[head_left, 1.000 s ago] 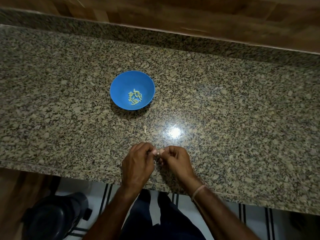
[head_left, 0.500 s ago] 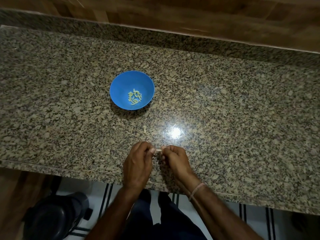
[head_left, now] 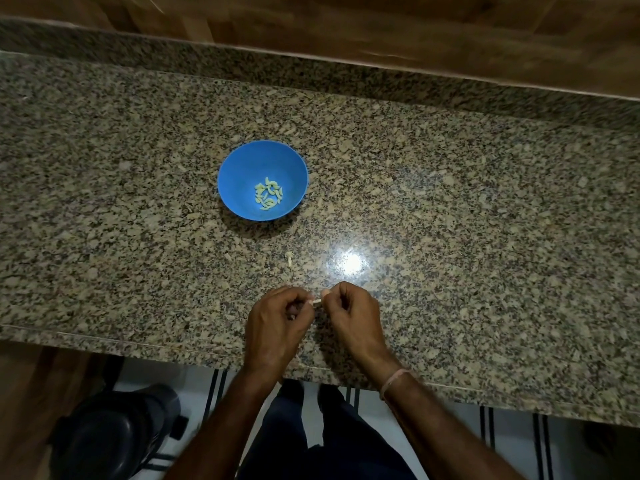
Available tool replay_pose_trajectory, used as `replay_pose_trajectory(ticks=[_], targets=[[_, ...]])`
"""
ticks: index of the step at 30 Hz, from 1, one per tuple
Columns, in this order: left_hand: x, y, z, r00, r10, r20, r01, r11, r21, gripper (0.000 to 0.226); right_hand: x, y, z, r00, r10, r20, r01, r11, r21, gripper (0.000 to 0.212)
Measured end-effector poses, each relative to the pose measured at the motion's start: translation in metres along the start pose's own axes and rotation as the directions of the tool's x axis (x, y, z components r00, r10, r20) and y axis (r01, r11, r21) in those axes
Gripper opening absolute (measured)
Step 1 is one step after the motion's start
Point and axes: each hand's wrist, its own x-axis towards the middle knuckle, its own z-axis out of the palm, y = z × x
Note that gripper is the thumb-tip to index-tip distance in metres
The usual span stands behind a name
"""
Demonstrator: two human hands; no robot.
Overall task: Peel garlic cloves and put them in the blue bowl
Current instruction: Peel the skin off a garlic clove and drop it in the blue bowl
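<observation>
A blue bowl [head_left: 242, 168] stands on the granite counter [head_left: 485, 237], with several pale peeled garlic cloves [head_left: 268, 198] in its bottom. Near the counter's front edge my left hand [head_left: 273, 323] and my right hand [head_left: 353, 320] meet fingertip to fingertip. Both pinch one small pale garlic clove [head_left: 317, 301] between them; most of it is hidden by the fingers. A small pale garlic scrap [head_left: 289, 258] lies on the counter between the hands and the bowl.
A wooden wall [head_left: 381, 36] rises behind the counter's raised back ledge. A bright light reflection [head_left: 351, 262] shines on the stone. Below the front edge a black round object [head_left: 114, 434] sits on the striped floor at the left.
Both hands stay at the front edge on the same clove; their fingers have shifted slightly. The bowl and the scrap have not moved.
</observation>
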Motion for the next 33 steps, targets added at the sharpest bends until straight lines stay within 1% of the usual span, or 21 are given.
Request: replay_pose_trajectory(ticks=[2,3,5,6,7,8,10,11,13,16,17,19,21,22,23,26,27,28,30,31,33], targets=[[0.002,-0.002,0.001,0.995,-0.102,0.014,0.103,0.989,-0.102,0.007,-0.001,0.0,0.001,0.997,-0.079,-0.016,0.078,0.996,-0.044,0.037],[0.004,-0.003,0.002,0.986,-0.163,0.043,0.169,0.969,-0.183,0.008,0.0,0.0,0.001,0.996,-0.085,-0.015,0.084,0.996,-0.038,0.039],[0.008,-0.001,0.003,0.949,-0.27,0.16,0.313,0.862,-0.398,0.015,0.002,0.002,0.0,1.0,-0.024,-0.002,0.024,0.999,0.029,0.039],[0.009,0.0,0.002,0.924,-0.31,0.224,0.381,0.799,-0.464,0.021,0.003,0.003,0.0,1.0,0.023,0.016,-0.025,0.997,0.075,0.038],[0.009,0.002,0.001,0.908,-0.33,0.26,0.418,0.77,-0.482,0.026,0.004,0.004,-0.001,0.997,0.066,0.035,-0.07,0.991,0.118,0.037],[0.01,0.0,0.002,0.906,-0.336,0.258,0.421,0.78,-0.463,0.029,0.005,0.004,-0.001,0.994,0.098,0.05,-0.105,0.983,0.15,0.036],[0.009,-0.006,0.004,0.937,-0.308,0.164,0.346,0.88,-0.325,0.027,0.006,0.004,-0.001,0.989,0.133,0.062,-0.142,0.976,0.164,0.036],[0.008,-0.007,0.004,0.953,-0.275,0.125,0.3,0.913,-0.277,0.02,0.006,0.003,-0.001,0.989,0.137,0.058,-0.145,0.977,0.157,0.036],[0.005,-0.004,0.006,0.975,-0.195,0.104,0.217,0.934,-0.284,0.005,0.006,0.001,0.0,0.989,0.142,0.047,-0.148,0.978,0.145,0.036],[0.003,0.004,0.007,0.993,-0.117,0.03,0.121,0.968,-0.222,0.005,0.004,-0.002,0.006,0.989,0.149,0.021,-0.15,0.98,0.127,0.036],[0.003,0.006,0.007,0.995,-0.097,0.005,0.096,0.978,-0.183,0.007,0.003,-0.002,0.008,0.994,0.111,-0.002,-0.11,0.989,0.101,0.038],[0.002,0.005,0.009,0.996,-0.092,0.013,0.093,0.988,-0.125,0.017,0.001,-0.003,0.009,0.998,-0.045,-0.049,0.043,0.999,-0.031,0.04],[0.002,0.003,0.011,0.99,-0.135,0.05,0.142,0.976,-0.164,0.027,0.0,-0.004,0.01,0.988,-0.142,-0.053,0.135,0.984,-0.117,0.039],[0.002,0.002,0.012,0.989,-0.14,0.054,0.147,0.973,-0.177,0.029,0.0,-0.003,0.01,0.992,-0.12,-0.047,0.115,0.988,-0.101,0.039],[0.001,0.001,0.013,0.993,-0.108,0.038,0.113,0.98,-0.163,0.027,0.002,-0.002,0.01,0.998,-0.052,-0.034,0.05,0.998,-0.047,0.04],[-0.001,-0.001,0.011,0.987,0.154,-0.05,-0.152,0.987,0.048,0.018,0.003,-0.001,0.009,0.973,0.218,0.074,-0.228,0.959,0.166,0.04],[-0.001,-0.002,0.01,0.976,0.21,-0.055,-0.203,0.973,0.113,0.016,0.003,-0.001,0.009,0.964,0.249,0.092,-0.262,0.946,0.192,0.039],[-0.001,-0.003,0.011,0.97,0.237,-0.056,-0.226,0.962,0.154,0.015,0.003,-0.001,0.01,0.967,0.241,0.082,-0.252,0.952,0.177,0.039],[0.0,-0.004,0.011,0.985,0.166,-0.052,-0.158,0.979,0.129,0.019,0.0,-0.002,0.011,0.996,0.088,-0.003,-0.088,0.996,0.006,0.04],[0.0,-0.003,0.012,0.995,0.086,-0.046,-0.083,0.995,0.053,0.023,-0.001,-0.002,0.012,0.999,-0.007,-0.038,0.004,0.997,-0.082,0.041],[0.0,0.0,0.014,0.996,-0.086,0.007,0.086,0.99,-0.113,0.031,-0.002,0.0,0.012,0.991,-0.102,-0.085,0.091,0.988,-0.122,0.041]])
